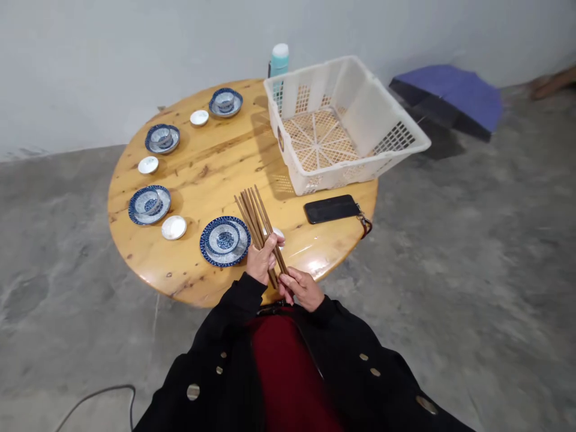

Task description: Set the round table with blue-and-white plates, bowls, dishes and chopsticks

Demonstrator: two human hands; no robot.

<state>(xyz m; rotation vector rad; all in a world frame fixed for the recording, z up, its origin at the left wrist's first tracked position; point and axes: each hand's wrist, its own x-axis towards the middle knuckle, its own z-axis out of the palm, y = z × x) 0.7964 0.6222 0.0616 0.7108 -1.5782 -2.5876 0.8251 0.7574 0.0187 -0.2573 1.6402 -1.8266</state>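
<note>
A bundle of brown wooden chopsticks (253, 217) is gripped in my left hand (261, 259), above the table's front edge. My right hand (302, 288) pinches the lower ends of some of the chopsticks. Their upper ends fan out slightly and point away from me. Just left of the bundle sits a blue-patterned plate (209, 251) with a matching bowl (224, 239) on it. A small white dish (279, 235) is partly hidden behind my left hand and the chopsticks.
On the round wooden table (202, 171), several more plate-and-bowl sets and small white dishes (173, 227) line the left side. A white plastic basket (360, 167) stands at the back right, near a black phone (332, 209) and a turquoise bottle (279, 60). An umbrella (450, 93) lies on the floor.
</note>
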